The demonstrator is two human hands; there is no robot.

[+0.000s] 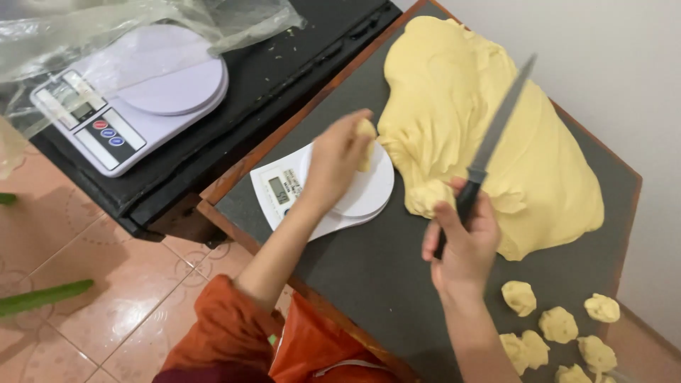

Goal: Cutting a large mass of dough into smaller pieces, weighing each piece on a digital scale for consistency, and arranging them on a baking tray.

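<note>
Nearest the viewer, at the near right corner of the dark table (397,284), lie several small torn dough pieces (557,324), set just beside one another. Just beyond them the right hand (464,245) is closed around the black handle of a long kitchen knife (494,138), whose blade slants upward and away over the large mass of pale yellow dough (468,106); the mass fills the far right part of the table up to its far edge. Toward the table's left edge, the left hand (337,159) pinches a small dough lump (366,144) between its fingers, holding it over the round plate of a white digital kitchen scale (355,202), which stands just beside the large dough. Beyond the left edge, on a separate black surface (284,71), rests a second white scale (128,99), partly covered by clear plastic film (142,21).
</note>
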